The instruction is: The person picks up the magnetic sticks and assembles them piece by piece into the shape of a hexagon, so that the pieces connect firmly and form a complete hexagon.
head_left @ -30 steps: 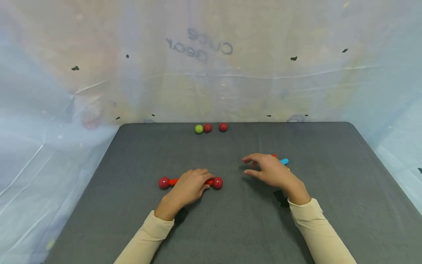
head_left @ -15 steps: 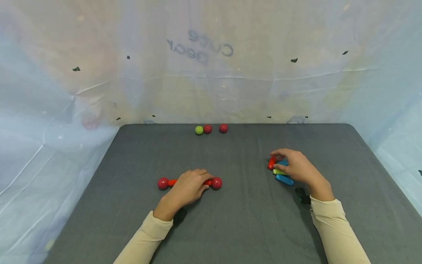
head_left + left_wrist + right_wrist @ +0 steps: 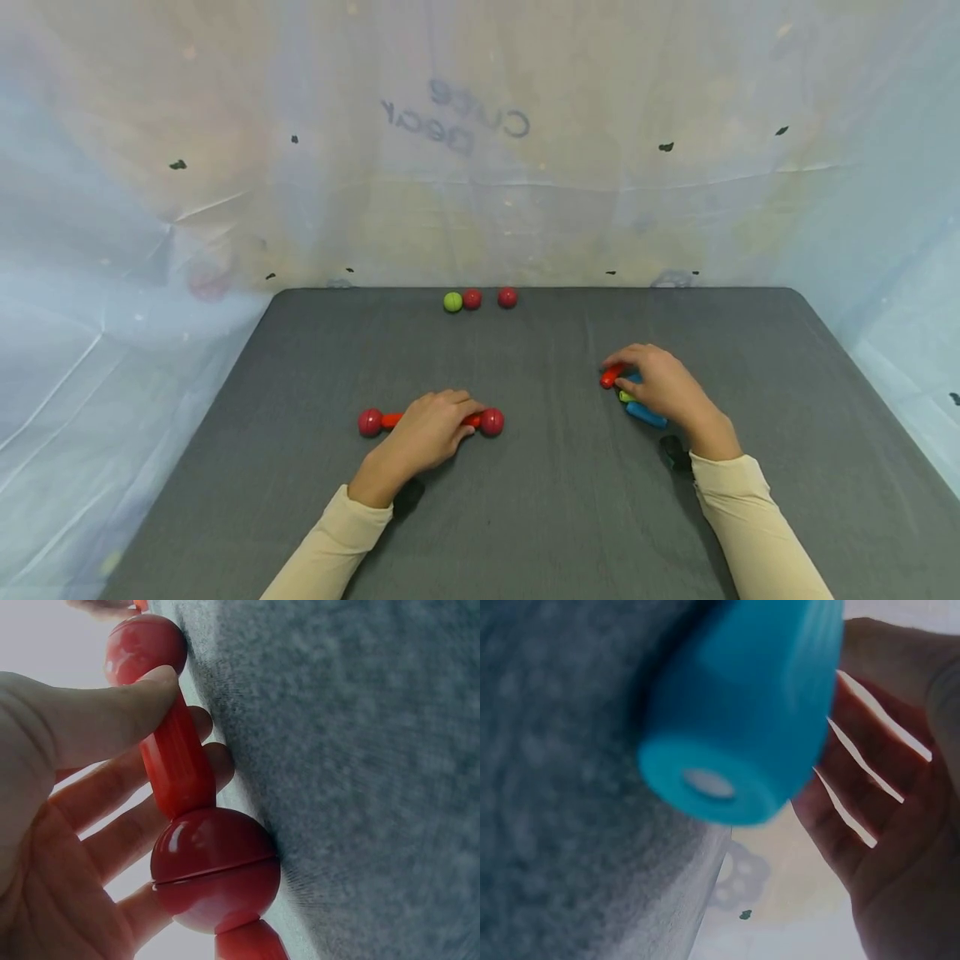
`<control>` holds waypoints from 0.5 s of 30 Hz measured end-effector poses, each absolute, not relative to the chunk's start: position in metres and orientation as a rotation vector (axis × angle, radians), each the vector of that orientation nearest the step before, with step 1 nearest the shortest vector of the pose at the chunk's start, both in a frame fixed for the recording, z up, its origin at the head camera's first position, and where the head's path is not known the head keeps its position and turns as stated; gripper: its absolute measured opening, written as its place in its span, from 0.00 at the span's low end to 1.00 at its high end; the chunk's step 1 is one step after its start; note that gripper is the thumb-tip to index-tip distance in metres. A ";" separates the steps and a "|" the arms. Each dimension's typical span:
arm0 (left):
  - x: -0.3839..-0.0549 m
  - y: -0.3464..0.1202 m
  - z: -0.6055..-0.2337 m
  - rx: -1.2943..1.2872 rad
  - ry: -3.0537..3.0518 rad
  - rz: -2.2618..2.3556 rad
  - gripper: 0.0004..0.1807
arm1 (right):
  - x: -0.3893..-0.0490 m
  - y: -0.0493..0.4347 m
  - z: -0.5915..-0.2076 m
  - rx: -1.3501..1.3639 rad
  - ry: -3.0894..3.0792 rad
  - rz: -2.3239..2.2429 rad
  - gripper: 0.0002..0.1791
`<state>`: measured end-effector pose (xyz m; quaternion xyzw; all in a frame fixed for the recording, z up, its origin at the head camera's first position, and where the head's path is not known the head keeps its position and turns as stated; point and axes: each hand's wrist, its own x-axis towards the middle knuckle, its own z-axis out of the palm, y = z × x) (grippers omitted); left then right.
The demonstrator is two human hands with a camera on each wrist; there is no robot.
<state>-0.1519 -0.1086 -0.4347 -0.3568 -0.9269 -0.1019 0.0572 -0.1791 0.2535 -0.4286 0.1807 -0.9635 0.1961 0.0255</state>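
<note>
In the head view my left hand [image 3: 427, 433] grips a row of joined red sticks and balls. One red ball [image 3: 371, 422] shows at its left end and another red ball [image 3: 491, 422] at its right. Thumb and fingers hold a red stick [image 3: 176, 761] between two balls in the left wrist view; the middle ball [image 3: 216, 870] sits by the palm. My right hand [image 3: 663, 392] pinches a loose red stick [image 3: 611, 376] by its far part. Under that hand lie a yellow-green stick [image 3: 627, 397] and a blue stick [image 3: 647, 414]; another blue piece is mostly covered.
At the back edge of the grey table [image 3: 555, 517] stand a green ball [image 3: 452, 302], a red ball [image 3: 472, 299] beside it and another red ball [image 3: 507, 297] slightly apart. A pale sheet [image 3: 480, 200] hangs behind the table.
My right hand has gone right to the loose sticks, then slightly back left with the red stick, which has turned. The left hand keeps its hold in place.
</note>
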 end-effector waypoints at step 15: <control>-0.149 -0.109 -0.433 -1.085 -2.800 -0.328 0.14 | -0.180 0.243 -0.431 0.582 -2.921 0.442 0.14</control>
